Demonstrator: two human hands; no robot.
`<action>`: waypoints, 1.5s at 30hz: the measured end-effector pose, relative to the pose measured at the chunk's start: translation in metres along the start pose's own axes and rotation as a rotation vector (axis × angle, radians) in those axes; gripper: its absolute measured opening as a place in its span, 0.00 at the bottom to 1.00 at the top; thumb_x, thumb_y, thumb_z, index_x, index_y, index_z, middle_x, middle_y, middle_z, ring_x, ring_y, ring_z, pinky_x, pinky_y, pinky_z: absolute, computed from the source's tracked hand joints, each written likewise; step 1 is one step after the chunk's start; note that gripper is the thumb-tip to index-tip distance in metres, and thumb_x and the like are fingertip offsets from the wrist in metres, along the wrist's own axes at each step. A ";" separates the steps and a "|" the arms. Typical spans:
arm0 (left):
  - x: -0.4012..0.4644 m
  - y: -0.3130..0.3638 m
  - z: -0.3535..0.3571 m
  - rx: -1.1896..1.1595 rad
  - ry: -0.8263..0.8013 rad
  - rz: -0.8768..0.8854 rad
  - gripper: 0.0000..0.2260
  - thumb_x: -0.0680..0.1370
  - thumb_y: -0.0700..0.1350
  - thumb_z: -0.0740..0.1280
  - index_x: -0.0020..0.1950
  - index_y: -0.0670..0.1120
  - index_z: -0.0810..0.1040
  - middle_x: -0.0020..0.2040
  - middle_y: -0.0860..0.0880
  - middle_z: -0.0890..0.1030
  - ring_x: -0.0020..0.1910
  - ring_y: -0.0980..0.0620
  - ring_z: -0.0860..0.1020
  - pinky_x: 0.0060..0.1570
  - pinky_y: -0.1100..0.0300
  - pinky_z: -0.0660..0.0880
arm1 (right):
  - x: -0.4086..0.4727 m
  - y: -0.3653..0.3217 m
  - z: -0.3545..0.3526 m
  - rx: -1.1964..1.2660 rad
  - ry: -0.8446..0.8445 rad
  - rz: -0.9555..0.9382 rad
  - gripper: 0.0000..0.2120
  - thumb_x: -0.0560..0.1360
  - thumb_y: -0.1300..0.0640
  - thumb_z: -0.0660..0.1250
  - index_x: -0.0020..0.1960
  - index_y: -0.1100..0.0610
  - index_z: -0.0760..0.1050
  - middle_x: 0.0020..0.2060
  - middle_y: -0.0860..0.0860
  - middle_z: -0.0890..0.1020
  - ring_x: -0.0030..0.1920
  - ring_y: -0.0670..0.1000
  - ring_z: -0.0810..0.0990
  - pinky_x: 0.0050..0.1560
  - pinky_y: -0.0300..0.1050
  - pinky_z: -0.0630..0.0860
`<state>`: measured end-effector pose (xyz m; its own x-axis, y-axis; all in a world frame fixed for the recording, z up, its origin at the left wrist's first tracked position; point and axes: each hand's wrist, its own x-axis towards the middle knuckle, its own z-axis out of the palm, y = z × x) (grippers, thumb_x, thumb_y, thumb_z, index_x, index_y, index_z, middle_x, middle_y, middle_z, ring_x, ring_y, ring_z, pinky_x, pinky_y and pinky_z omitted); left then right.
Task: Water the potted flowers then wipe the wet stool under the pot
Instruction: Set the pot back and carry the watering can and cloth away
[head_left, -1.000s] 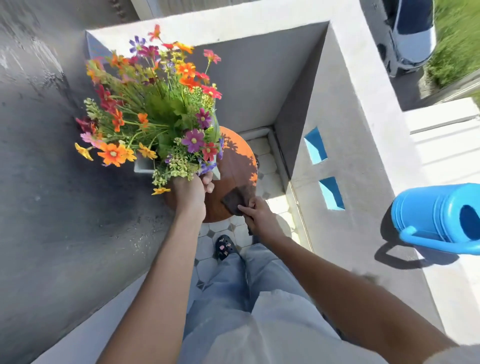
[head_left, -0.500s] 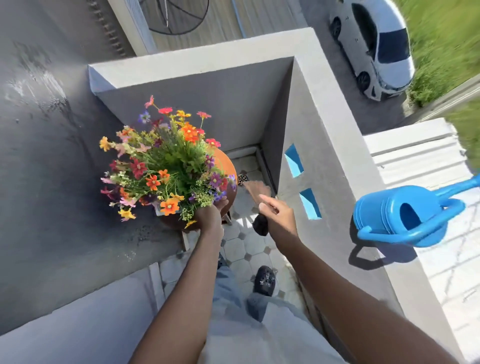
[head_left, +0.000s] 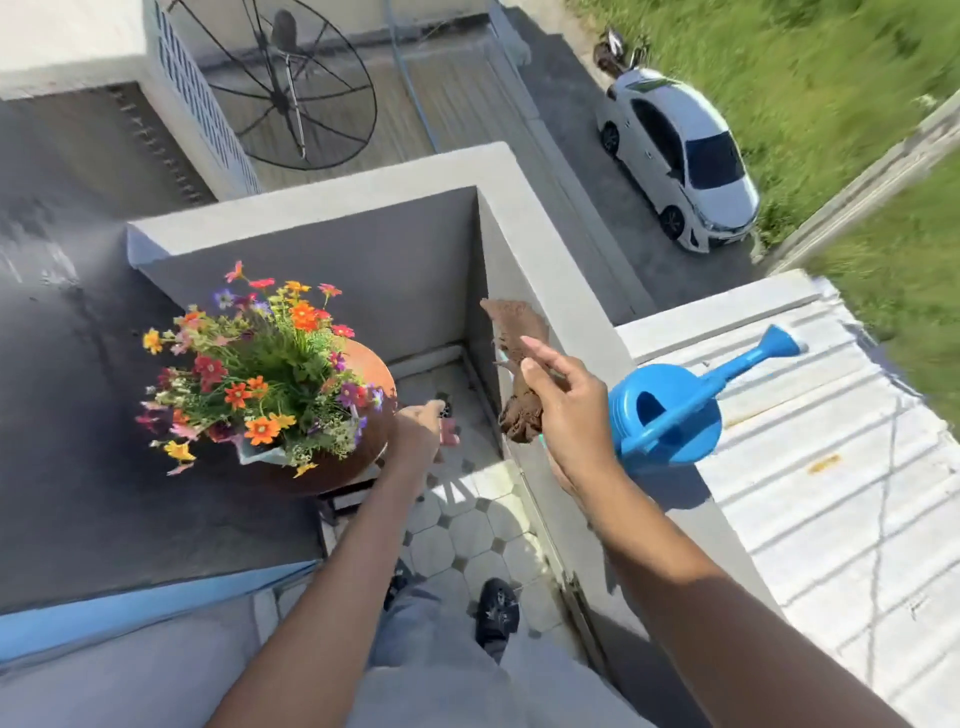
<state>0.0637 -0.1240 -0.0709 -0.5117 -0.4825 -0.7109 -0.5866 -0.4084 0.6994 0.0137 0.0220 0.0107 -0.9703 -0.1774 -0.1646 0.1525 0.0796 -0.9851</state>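
At frame centre, the right hand grips a brown rag, upright, right of the stool; the nearer left hand hangs loose, empty, beside the flowerpot.

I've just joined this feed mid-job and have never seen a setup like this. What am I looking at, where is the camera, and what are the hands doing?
There is no machine here. A person wears one wide-angle camera on the head, so you look down along both bare arms to the tiled balcony floor and the person's shoes.

The left hand reaches toward the edge of the round orange-brown stool, where the pot of flowers stands. I cannot tell whether it touches anything.

The right hand is raised beside the balcony wall and holds a crumpled brown cloth, the sort used for wiping.

A blue watering can rests on top of the wall, just behind that hand, with nobody holding it.

The white car, the grass and the satellite dish are simply the surroundings beyond and below the balcony.
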 end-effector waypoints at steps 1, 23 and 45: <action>-0.016 0.013 0.017 -0.035 0.004 0.078 0.04 0.81 0.42 0.61 0.48 0.44 0.75 0.33 0.48 0.77 0.22 0.56 0.72 0.20 0.67 0.63 | 0.000 -0.011 -0.014 0.042 0.029 -0.004 0.12 0.78 0.59 0.69 0.56 0.45 0.83 0.56 0.44 0.84 0.59 0.43 0.81 0.63 0.47 0.77; -0.139 0.008 0.264 -0.706 -0.520 -0.406 0.14 0.79 0.55 0.67 0.52 0.44 0.75 0.39 0.50 0.75 0.31 0.59 0.69 0.19 0.69 0.68 | -0.017 -0.020 -0.236 0.206 0.632 -0.085 0.09 0.75 0.56 0.69 0.52 0.46 0.85 0.60 0.58 0.82 0.58 0.53 0.83 0.59 0.46 0.78; 0.042 0.002 0.054 0.282 -0.293 0.174 0.20 0.81 0.57 0.61 0.39 0.42 0.73 0.26 0.48 0.66 0.20 0.56 0.64 0.21 0.64 0.62 | 0.033 0.047 -0.046 -0.496 -0.087 0.263 0.51 0.62 0.55 0.81 0.77 0.41 0.56 0.57 0.48 0.75 0.57 0.52 0.79 0.60 0.49 0.77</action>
<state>0.0070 -0.1027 -0.1032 -0.7508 -0.2687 -0.6035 -0.6034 -0.0930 0.7920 -0.0200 0.0652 -0.0387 -0.8893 -0.1681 -0.4252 0.2599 0.5793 -0.7726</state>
